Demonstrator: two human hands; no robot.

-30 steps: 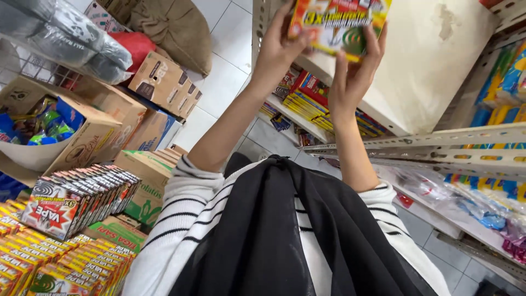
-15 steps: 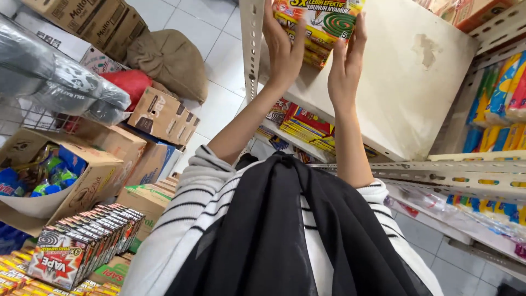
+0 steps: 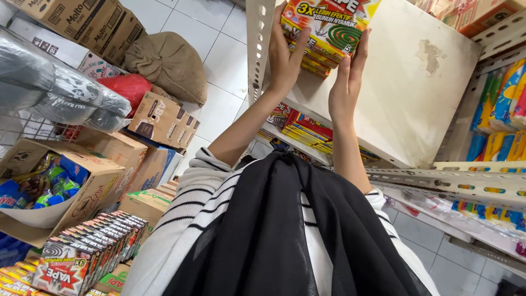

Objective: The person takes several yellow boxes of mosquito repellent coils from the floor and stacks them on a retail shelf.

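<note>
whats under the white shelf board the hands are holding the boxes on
Under the white shelf board, a lower shelf carries flat stacks of red and yellow boxes. The person's arms and black scarf cover the rest of that shelf, so what lies further along cannot be seen.

Left arm: rises from the striped sleeve at lower centre of the frame, forearm bare, angled up toward the top centre. Wrist straight.

Left hand (image 3: 285,55): top centre, palm turned rightward, fingers extended upward and pressed flat against the side of what it grips; thumb out of sight.

Right arm: rises from the striped sleeve at right of centre, forearm bare, near vertical, leaning slightly left. Wrist bent a little back.

Right hand (image 3: 346,82): just right of the left hand and slightly lower, palm facing left, fingers straight and together, tips reaching the upper edge region of the frame.

Both hands: clasping from opposite sides, palms facing each other.
</note>
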